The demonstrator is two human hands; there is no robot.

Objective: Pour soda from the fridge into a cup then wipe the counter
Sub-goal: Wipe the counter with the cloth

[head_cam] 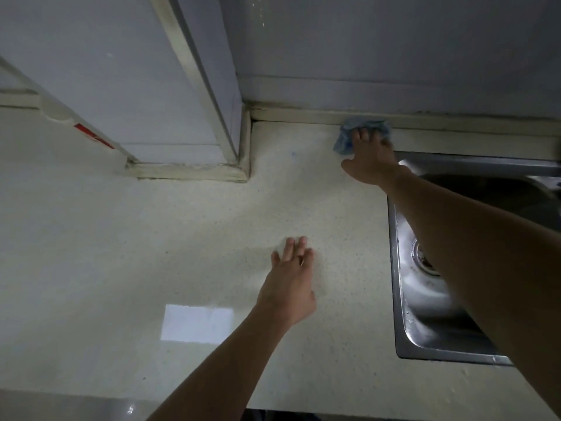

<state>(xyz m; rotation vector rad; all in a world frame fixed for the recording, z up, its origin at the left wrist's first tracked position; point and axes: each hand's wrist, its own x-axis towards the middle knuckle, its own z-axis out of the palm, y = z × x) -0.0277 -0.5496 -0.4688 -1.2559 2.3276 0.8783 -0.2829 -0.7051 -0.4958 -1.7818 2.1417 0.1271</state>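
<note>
Closest in, my left hand [290,278] is reaching over the speckled bench [151,238], fingers straight and together, holding nothing; whether it is touching the surface is unclear. Farther back, my right hand [372,159] is pressing a crumpled blue cloth [344,139] with flattened fingers onto the bench's rear edge at the wall, just beside the steel sink [394,268].

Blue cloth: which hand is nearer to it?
Right. The right hand presses on the blue cloth at the counter's back edge, by the sink. The left hand is open over the counter, well apart from the cloth, closer to the person.
</note>
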